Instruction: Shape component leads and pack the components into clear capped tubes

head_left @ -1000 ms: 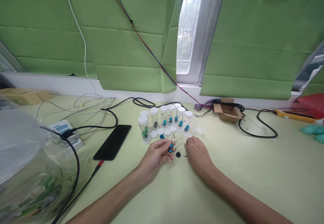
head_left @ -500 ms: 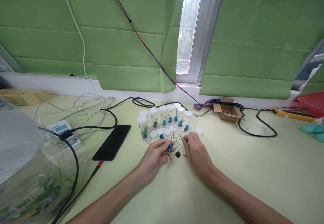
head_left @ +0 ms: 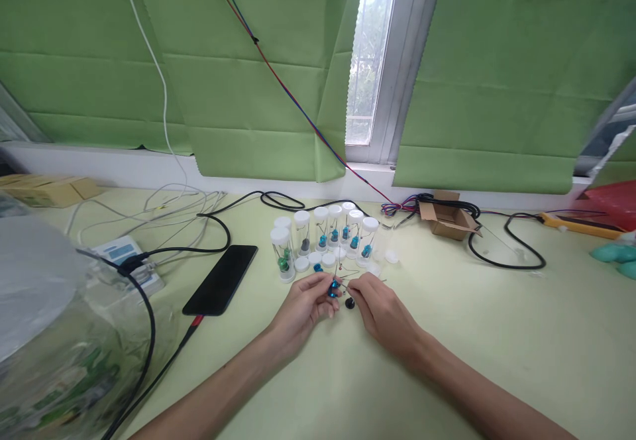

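Between the thumb and fingers of my left hand (head_left: 301,304) is a small shiny blue part (head_left: 333,289) with a thin metal pin standing up from it. My right hand (head_left: 385,304) is closed in a pinch on a thin metal pin (head_left: 344,285), whose tip lies close to the blue part; whether they touch I cannot tell. A small round black piece (head_left: 350,303) lies on the table just below my right fingertips. Another blue piece (head_left: 317,268) and several white caps (head_left: 301,265) lie beyond my left hand. More thin pins lie between the hands, partly hidden.
Several clear tubes (head_left: 366,240) with white lids and green, grey or blue parts stand behind my hands. A black phone (head_left: 220,281) lies on the left, near cables and a plastic bag (head_left: 44,334). An open cardboard box (head_left: 447,222) sits at the back right.
My right hand has moved left, bringing its pin close to the blue part. My left hand has stayed nearly still, holding the blue part.
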### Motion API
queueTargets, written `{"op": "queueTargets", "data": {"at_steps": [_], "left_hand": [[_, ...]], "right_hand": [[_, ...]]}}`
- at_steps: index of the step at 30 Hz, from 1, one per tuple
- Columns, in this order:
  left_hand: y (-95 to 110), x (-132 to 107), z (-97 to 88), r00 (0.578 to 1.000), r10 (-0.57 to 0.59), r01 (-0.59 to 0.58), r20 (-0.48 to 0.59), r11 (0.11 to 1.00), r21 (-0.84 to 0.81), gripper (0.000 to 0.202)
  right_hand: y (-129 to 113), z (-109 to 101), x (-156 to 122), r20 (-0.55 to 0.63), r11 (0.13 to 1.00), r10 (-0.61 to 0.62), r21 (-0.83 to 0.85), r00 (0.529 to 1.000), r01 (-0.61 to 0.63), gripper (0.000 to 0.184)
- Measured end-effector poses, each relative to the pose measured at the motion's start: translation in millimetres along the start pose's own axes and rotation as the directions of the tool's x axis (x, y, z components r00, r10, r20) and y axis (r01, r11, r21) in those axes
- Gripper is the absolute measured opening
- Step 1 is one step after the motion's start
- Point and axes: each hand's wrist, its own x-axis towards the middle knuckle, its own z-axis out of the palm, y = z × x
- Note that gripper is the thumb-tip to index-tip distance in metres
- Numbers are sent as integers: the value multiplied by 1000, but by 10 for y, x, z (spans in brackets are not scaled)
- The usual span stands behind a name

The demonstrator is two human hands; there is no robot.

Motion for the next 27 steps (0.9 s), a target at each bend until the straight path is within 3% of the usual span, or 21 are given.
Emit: {"op": "queueTargets", "data": {"at_steps": [27], "left_hand": [[7,-5,20,999,33,-31,-33,997,71,21]], "right_hand": [[-17,-18,2,21,1000,-27,-3,999,27,21]]}}
